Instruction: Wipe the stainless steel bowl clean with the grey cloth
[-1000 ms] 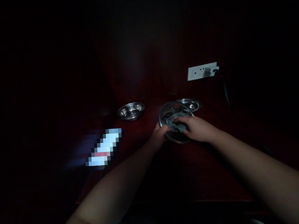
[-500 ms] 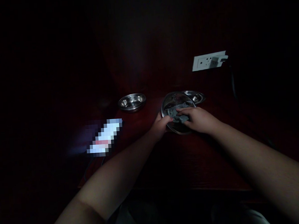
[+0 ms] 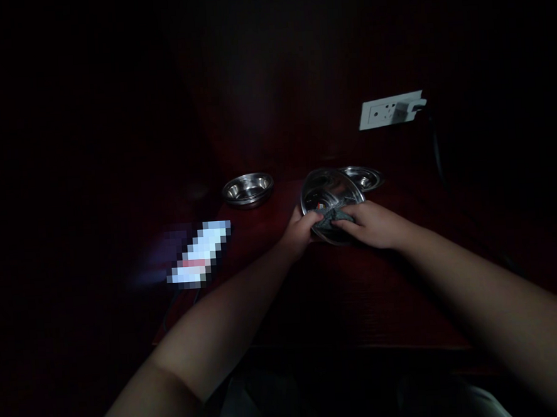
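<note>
A shiny metal bowl (image 3: pixel 327 183) is tilted up over the table, its inside facing me. My left hand (image 3: pixel 301 229) grips its left rim, thumb inside and the other fingers hidden behind. Bunched inside the bowl is a grey-green cloth (image 3: pixel 332 216), pressed to the lower part of the metal. My right hand (image 3: pixel 371 223) is closed on this cloth at the bowl's right side. A small coloured patch, perhaps a sticker, shows on the bowl's inner surface above the cloth.
Metal bowls (image 3: pixel 248 190), seemingly stacked, stand at the back left. Another metal dish (image 3: pixel 365 177) lies behind the held bowl. A lit, pixelated phone-like screen (image 3: pixel 201 254) is at left. A wall socket (image 3: pixel 390 110) holds a plug with a cable. The dark red table (image 3: pixel 360 304) ends near my lap.
My right hand has drawn the cloth down and toward the near side of the bowl, uncovering the coloured patch. The whole scene has shifted upward in view as my head moved.
</note>
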`<state>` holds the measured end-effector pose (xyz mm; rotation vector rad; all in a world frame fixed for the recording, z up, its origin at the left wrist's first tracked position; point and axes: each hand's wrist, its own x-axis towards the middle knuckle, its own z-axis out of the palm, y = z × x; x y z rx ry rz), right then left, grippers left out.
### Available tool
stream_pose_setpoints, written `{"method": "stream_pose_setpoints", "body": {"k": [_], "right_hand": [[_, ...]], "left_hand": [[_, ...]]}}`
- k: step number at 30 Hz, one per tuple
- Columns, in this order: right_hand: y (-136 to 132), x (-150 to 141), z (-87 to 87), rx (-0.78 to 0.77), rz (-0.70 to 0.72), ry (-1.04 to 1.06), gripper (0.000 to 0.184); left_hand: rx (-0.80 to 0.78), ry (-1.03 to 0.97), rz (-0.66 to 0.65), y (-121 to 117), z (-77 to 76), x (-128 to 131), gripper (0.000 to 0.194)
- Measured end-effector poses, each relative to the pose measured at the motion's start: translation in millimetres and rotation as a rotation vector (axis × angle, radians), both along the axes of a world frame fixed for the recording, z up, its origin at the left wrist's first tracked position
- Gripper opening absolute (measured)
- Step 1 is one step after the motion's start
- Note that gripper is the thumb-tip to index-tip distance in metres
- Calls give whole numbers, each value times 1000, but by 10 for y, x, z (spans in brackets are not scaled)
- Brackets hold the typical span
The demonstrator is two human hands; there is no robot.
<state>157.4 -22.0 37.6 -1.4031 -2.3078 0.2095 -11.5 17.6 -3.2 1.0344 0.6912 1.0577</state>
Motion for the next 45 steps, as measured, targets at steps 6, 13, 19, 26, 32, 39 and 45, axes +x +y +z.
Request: {"method": "stream_pose_setpoints", "body": {"k": [6,13,19,26,32,39,45], "right_hand": [[3,-3,-3,12,5,43,24],[15,-15,-31,-47,43,64,20],[38,-42,-108,-1,81,62,22],[36,-45,-102,75,30,128,24],[58,-39,-131,122,18,122,29],[65,-30,-132,116,12,107,28],[65,-21,-125,122,16,102,25]], "left_hand": [[30,5,-3,-5,-1,1,61],[35,-32,-24,-42,15,-17,62],[-14,-14,-26,-58,28,-37,67],[-42,6,-90,-65,31,-68,65],[-44,13,-118,-57,18,-71,65],[-51,25,-111,-55,8,-69,66],[-43,18,-112,-50,-10,-75,63]]}}
